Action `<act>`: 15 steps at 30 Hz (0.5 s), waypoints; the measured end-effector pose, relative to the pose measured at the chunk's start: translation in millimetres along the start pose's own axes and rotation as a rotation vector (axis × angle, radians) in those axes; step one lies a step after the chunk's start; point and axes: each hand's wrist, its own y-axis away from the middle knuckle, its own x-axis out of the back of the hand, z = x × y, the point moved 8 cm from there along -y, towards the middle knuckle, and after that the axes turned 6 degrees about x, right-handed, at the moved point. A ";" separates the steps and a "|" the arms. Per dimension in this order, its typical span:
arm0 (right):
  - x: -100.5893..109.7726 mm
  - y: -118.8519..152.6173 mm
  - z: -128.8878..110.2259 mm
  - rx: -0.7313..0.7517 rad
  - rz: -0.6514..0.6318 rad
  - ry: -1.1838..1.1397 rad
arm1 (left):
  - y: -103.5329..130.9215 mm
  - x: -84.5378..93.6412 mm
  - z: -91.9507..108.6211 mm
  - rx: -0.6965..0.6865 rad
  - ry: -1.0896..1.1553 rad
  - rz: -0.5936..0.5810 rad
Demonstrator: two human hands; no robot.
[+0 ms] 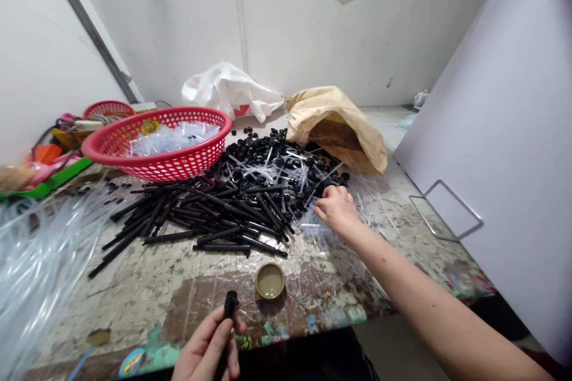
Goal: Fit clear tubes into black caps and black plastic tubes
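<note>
Near the table's front edge, my left hand (210, 345) is closed around a black plastic tube (231, 305) that stands upright with a small side nub near its top. My right hand (336, 209) reaches out to a heap of thin clear plastic pieces (315, 227). Its fingertips are pinched together there, and what they hold is too small to tell. Left of that hand lie many loose black tubes (223, 214). Behind them is a pile of black caps and clear straws (286, 166). A small round bowl of liquid (270, 281) stands between me and the heap.
A red perforated basket (156, 169) with clear plastic pieces stands at the back left. Brown paper bag (339, 107) and white plastic bag (227, 89) lie at the back. Long clear tubing (44, 256) covers the left side. A white panel with a metal handle (447, 214) borders the right.
</note>
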 end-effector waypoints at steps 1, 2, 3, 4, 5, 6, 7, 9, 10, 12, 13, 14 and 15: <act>-0.8 -2.4 -1.7 0.002 -0.014 0.009 | -1.1 1.7 0.8 -0.002 -0.007 0.005; -1.1 -4.4 -2.7 0.002 -0.024 0.014 | -2.0 3.4 2.1 -0.004 -0.015 0.008; -1.1 -6.3 -2.9 -0.002 -0.030 0.015 | -2.8 4.6 3.5 -0.004 -0.025 0.006; -0.5 -7.9 -2.5 -0.009 -0.031 0.012 | -3.3 5.2 4.9 -0.005 -0.033 -0.003; 0.7 -9.1 -1.7 -0.019 -0.028 0.005 | -3.7 5.7 6.3 -0.009 -0.038 -0.012; 2.6 -9.9 -0.8 -0.030 -0.023 -0.007 | -3.8 6.2 7.8 -0.018 -0.037 -0.017; 5.1 -10.0 -0.2 -0.041 -0.018 -0.025 | -3.7 6.8 8.9 -0.031 -0.030 -0.020; 10.8 -7.2 -2.6 -0.050 -0.022 -0.069 | -2.8 6.7 8.4 -0.039 -0.003 -0.034; 13.4 -3.8 -6.4 -0.044 -0.034 -0.107 | -2.1 5.9 7.1 -0.037 0.015 -0.047; 17.8 7.4 -21.2 0.002 -0.067 -0.246 | 0.2 3.4 3.6 -0.020 0.044 -0.072; 19.1 15.3 -32.3 0.043 -0.090 -0.334 | 1.7 1.8 1.9 -0.010 0.051 -0.082; 19.6 24.6 -45.4 0.097 -0.121 -0.425 | 3.2 0.1 0.8 -0.001 0.053 -0.092; 19.4 34.9 -60.1 0.164 -0.157 -0.504 | 4.7 -1.5 0.3 0.003 0.053 -0.097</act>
